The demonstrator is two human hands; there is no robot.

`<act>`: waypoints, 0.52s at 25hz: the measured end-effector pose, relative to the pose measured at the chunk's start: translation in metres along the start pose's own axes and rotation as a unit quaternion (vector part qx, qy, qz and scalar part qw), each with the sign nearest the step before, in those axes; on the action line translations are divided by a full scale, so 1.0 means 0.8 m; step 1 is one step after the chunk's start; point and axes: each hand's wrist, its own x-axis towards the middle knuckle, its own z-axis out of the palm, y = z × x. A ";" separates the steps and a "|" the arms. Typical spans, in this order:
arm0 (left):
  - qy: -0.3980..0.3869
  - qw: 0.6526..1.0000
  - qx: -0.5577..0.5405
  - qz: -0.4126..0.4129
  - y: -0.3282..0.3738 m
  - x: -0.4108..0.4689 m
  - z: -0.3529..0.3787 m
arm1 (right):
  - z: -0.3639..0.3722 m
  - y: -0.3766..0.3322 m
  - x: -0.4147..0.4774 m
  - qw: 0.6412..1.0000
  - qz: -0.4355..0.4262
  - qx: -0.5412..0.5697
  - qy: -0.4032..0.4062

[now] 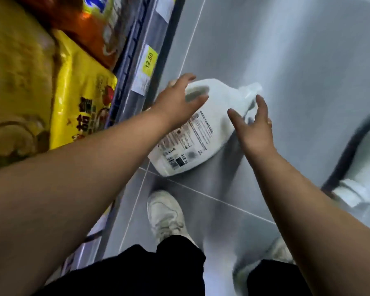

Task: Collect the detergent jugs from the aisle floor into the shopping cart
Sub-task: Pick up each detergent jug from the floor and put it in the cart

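A white detergent jug (203,133) lies on its side on the grey tiled floor, its printed back label facing up and its capped neck pointing away from me. My left hand (177,103) reaches over the jug's upper left side with straight, spread fingers, at or just above its surface. My right hand (254,127) hovers beside the jug's handle (247,99) with fingers spread, holding nothing. The picture is blurred by motion.
A shelf edge (137,67) with a yellow price tag (150,60) runs along the left, stocked with yellow and orange bags (77,103). My white shoes (167,214) and black trousers stand below the jug. A dark curved bar (350,146) with something white shows at the right edge.
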 end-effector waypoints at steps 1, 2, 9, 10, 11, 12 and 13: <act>-0.001 0.999 0.030 -0.016 -0.010 0.013 0.010 | 0.005 0.007 0.011 1.000 -0.008 0.001 -0.009; -0.010 0.998 0.064 -0.025 -0.016 0.024 0.017 | 0.010 0.012 0.021 1.000 -0.021 0.001 -0.012; -0.110 0.990 0.089 0.014 -0.026 0.074 0.001 | 0.049 0.003 0.046 0.995 -0.038 0.078 0.039; -0.115 0.989 0.091 0.016 -0.025 0.076 -0.001 | 0.051 0.005 0.047 0.995 -0.037 0.087 0.043; -0.118 0.989 0.092 0.017 -0.024 0.076 -0.001 | 0.052 0.006 0.047 0.994 -0.033 0.097 0.047; -0.119 0.989 0.090 0.019 -0.023 0.074 -0.001 | 0.053 0.006 0.047 0.993 -0.026 0.108 0.050; -0.116 0.989 0.089 0.023 -0.022 0.072 0.000 | 0.053 0.005 0.046 0.991 -0.021 0.120 0.054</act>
